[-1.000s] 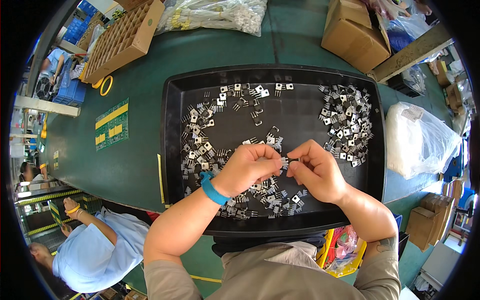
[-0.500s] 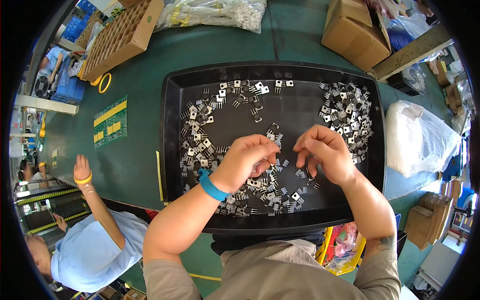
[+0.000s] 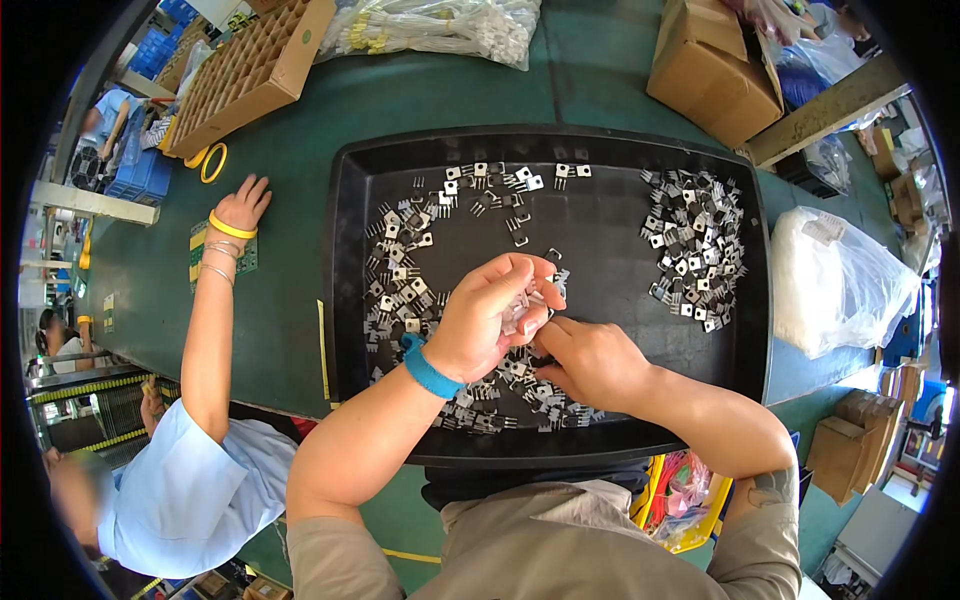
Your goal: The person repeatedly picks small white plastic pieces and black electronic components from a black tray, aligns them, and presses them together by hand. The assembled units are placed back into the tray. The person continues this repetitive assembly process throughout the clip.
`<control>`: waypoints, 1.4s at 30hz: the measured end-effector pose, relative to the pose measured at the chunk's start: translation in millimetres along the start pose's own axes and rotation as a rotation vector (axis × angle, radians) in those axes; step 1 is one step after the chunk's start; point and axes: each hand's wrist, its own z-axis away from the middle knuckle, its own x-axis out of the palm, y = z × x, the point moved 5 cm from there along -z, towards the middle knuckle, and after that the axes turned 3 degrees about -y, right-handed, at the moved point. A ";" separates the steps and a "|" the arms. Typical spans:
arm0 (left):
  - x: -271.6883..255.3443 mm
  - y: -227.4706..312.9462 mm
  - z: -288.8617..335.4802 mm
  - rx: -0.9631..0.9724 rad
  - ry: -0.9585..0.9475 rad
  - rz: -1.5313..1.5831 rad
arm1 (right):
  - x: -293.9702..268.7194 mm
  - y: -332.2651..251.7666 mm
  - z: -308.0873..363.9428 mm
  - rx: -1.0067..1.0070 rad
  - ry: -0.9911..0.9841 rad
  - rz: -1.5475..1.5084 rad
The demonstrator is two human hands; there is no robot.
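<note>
A wide black tray (image 3: 550, 142) lies before me with many small three-legged transistors in it. One heap of transistors (image 3: 697, 240) fills its right side; looser transistors (image 3: 398, 262) run along the left side, and others lie near the front edge. My left hand (image 3: 478, 315), wearing a blue wrist strap (image 3: 430, 372), is curled palm-up around several small whitish, translucent pieces (image 3: 520, 312). Just below and right of it, my right hand (image 3: 600, 365) dips to the parts near the front with its fingers closed. Its fingertips are partly hidden, so what they pinch cannot be seen.
At left, a co-worker's hand (image 3: 238, 210) with a yellow band covers part of a green circuit board (image 3: 196, 258). A divided cardboard box (image 3: 250, 85) and bagged white cables (image 3: 440, 35) stand behind. Right of the tray are a plastic bag (image 3: 840, 280) and a carton (image 3: 715, 75).
My right hand has moved left and down to the parts below my left hand. My left hand has turned, showing the whitish pieces. The co-worker's arm has reached forward onto the circuit board.
</note>
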 end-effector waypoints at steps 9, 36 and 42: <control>1.6 0.5 1.0 -0.003 0.029 -0.165 | -51.3 14.6 23.2 0.125 0.118 -0.628; 17.8 -5.3 3.4 0.054 -0.113 -0.704 | -66.9 4.1 22.8 -0.024 0.461 -0.326; 14.4 -6.4 3.5 0.067 -0.104 -0.833 | -63.3 6.9 19.9 -0.003 0.364 -0.359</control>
